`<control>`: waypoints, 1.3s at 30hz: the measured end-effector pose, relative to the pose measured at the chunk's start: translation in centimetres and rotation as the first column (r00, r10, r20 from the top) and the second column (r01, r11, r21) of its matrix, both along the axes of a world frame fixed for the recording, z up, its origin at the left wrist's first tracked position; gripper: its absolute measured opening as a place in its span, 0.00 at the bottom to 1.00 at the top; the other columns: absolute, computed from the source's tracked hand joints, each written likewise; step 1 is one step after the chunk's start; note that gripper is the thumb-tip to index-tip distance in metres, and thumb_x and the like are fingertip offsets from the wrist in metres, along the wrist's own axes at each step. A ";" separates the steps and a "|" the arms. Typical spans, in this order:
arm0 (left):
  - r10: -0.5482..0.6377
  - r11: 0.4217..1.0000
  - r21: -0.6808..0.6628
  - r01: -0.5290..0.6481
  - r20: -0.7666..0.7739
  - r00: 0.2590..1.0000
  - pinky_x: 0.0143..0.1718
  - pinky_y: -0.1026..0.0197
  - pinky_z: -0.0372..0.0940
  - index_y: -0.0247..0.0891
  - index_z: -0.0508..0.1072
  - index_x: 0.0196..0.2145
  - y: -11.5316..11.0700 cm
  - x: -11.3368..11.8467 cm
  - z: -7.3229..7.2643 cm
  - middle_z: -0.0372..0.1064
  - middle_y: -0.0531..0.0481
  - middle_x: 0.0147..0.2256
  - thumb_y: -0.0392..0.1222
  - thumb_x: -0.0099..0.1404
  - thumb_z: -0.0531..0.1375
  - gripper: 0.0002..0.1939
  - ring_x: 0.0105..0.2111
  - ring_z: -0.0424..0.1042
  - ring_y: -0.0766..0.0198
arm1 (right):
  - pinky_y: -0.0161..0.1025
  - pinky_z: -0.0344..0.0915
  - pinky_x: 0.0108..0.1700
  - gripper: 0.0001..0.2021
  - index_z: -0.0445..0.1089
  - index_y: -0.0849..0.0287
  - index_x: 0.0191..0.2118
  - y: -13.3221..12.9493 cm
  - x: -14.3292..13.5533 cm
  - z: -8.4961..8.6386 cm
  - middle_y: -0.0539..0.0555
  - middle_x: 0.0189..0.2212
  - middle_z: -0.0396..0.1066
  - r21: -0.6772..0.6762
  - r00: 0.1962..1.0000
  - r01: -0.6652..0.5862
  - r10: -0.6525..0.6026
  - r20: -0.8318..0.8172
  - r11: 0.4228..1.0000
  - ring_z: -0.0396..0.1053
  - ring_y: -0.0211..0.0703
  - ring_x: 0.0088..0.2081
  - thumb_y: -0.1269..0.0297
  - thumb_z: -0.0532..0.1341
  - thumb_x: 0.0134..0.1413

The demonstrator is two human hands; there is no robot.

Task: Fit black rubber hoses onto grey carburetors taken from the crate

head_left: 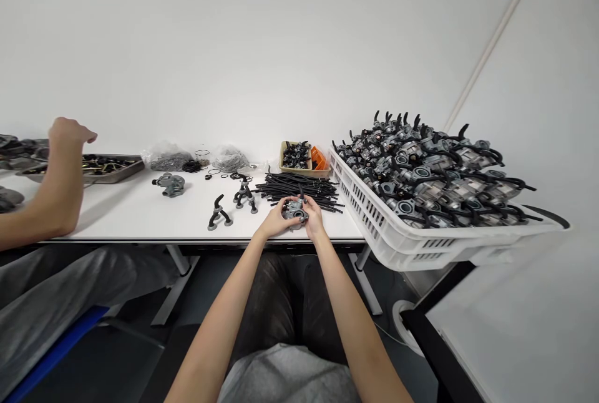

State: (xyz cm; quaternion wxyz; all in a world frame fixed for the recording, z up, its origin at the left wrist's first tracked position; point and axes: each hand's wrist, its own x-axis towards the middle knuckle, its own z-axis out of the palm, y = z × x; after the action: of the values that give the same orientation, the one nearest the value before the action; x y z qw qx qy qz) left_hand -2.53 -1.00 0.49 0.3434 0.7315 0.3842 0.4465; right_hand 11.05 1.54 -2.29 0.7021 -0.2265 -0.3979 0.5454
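A small grey metal carburetor (296,211) with a short black hose sticking up is held between both hands at the table's front edge. My left hand (276,219) closes on its left side, and my right hand (312,216) grips it from the right. Just behind them lies a pile of thin black hoses (299,188). To the left stand black branched hose pieces with grey round ends (218,213), with more of the same kind (244,194) a little farther back. Another carburetor (169,184) rests farther left on the white table.
A white plastic crate (374,216) heaped with carburetors (435,172) stands at the right. Behind the hoses are a yellow bin (282,163) of small black parts and an orange container (319,158). A co-worker's arm (60,184) reaches over a metal tray (135,168) at left.
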 end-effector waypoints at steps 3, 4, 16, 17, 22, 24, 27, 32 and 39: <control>-0.002 1.000 -0.002 0.002 0.006 1.000 0.55 0.52 0.62 0.40 0.63 0.54 0.0 0.0 0.0 0.68 0.40 0.55 0.48 0.52 0.69 0.34 0.52 0.71 0.53 | 0.38 0.70 0.46 0.09 0.73 0.56 0.38 0.1 0.0 -0.1 0.52 0.41 0.78 0.000 1.000 -0.006 0.006 0.001 1.000 0.75 0.42 0.42 0.67 0.64 0.48; -0.002 1.000 -0.002 0.002 0.007 1.000 0.55 0.51 0.62 0.39 0.63 0.54 0.0 0.0 0.0 0.68 0.40 0.55 0.48 0.52 0.69 0.34 0.52 0.70 0.53 | 0.38 0.70 0.46 0.09 0.73 0.56 0.38 0.1 0.0 -0.1 0.52 0.40 0.78 0.000 1.000 -0.009 0.009 0.001 1.000 0.75 0.42 0.41 0.67 0.64 0.48; 0.034 0.999 -0.003 -0.034 -0.020 0.999 0.56 0.48 0.62 0.39 0.62 0.57 0.4 -0.2 -0.5 0.70 0.40 0.52 0.50 0.51 0.69 0.38 0.52 0.71 0.51 | 0.44 0.69 0.52 0.07 0.71 0.55 0.39 -0.9 0.0 0.8 0.54 0.43 0.79 0.041 0.994 -0.104 0.105 -0.007 0.994 0.74 0.45 0.47 0.65 0.62 0.52; 0.035 0.999 -0.001 -0.035 -0.021 0.999 0.56 0.48 0.62 0.39 0.62 0.57 0.4 -0.2 -0.5 0.70 0.39 0.53 0.50 0.51 0.69 0.38 0.52 0.70 0.51 | 0.43 0.69 0.52 0.07 0.72 0.56 0.39 -0.9 0.0 0.8 0.54 0.43 0.79 0.040 0.995 -0.101 0.102 -0.008 0.994 0.74 0.45 0.47 0.65 0.62 0.52; 0.025 1.000 0.010 -0.025 -0.024 0.999 0.55 0.50 0.62 0.40 0.63 0.56 0.2 -0.2 -0.2 0.68 0.40 0.55 0.50 0.51 0.69 0.37 0.53 0.69 0.51 | 0.40 0.69 0.49 0.09 0.73 0.56 0.38 -0.5 0.2 0.5 0.52 0.40 0.79 0.023 0.998 -0.058 0.058 -0.012 0.998 0.75 0.43 0.43 0.68 0.63 0.47; 0.019 1.000 0.009 -0.019 -0.028 0.999 0.55 0.50 0.63 0.40 0.63 0.55 0.1 -0.1 -0.1 0.69 0.40 0.54 0.49 0.52 0.68 0.35 0.52 0.70 0.52 | 0.39 0.69 0.47 0.10 0.74 0.56 0.38 -0.4 0.3 0.5 0.51 0.38 0.79 0.017 0.999 -0.046 0.047 -0.013 0.999 0.75 0.42 0.41 0.69 0.64 0.46; 0.021 1.000 0.007 -0.021 -0.033 0.999 0.54 0.50 0.64 0.39 0.63 0.55 0.1 -0.1 0.0 0.70 0.40 0.53 0.49 0.52 0.68 0.35 0.51 0.71 0.52 | 0.39 0.70 0.46 0.10 0.75 0.56 0.37 -0.4 0.3 0.5 0.51 0.37 0.78 0.015 0.999 -0.042 0.042 -0.011 0.999 0.75 0.43 0.40 0.68 0.64 0.45; 0.028 1.000 0.003 -0.027 -0.032 0.999 0.54 0.49 0.63 0.39 0.63 0.55 0.1 -0.1 -0.1 0.69 0.40 0.53 0.50 0.52 0.69 0.36 0.52 0.70 0.51 | 0.39 0.69 0.47 0.10 0.75 0.56 0.37 -0.5 0.3 0.6 0.52 0.37 0.78 0.015 1.000 -0.022 0.022 -0.011 1.000 0.74 0.43 0.40 0.69 0.65 0.44; 0.031 1.000 0.000 -0.031 -0.016 0.999 0.55 0.49 0.63 0.39 0.63 0.55 0.0 -0.1 0.0 0.69 0.39 0.53 0.50 0.51 0.69 0.36 0.52 0.70 0.51 | 0.39 0.69 0.47 0.10 0.74 0.57 0.36 -0.4 0.3 0.5 0.52 0.38 0.78 0.005 1.000 -0.017 0.017 -0.008 1.000 0.74 0.43 0.41 0.69 0.66 0.43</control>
State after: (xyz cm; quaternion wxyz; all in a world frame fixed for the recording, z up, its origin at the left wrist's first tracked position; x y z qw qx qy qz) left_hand -2.64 -1.00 0.45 0.3334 0.7290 0.3982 0.4460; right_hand 11.35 1.10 -1.75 0.6996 -0.2191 -0.3982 0.5514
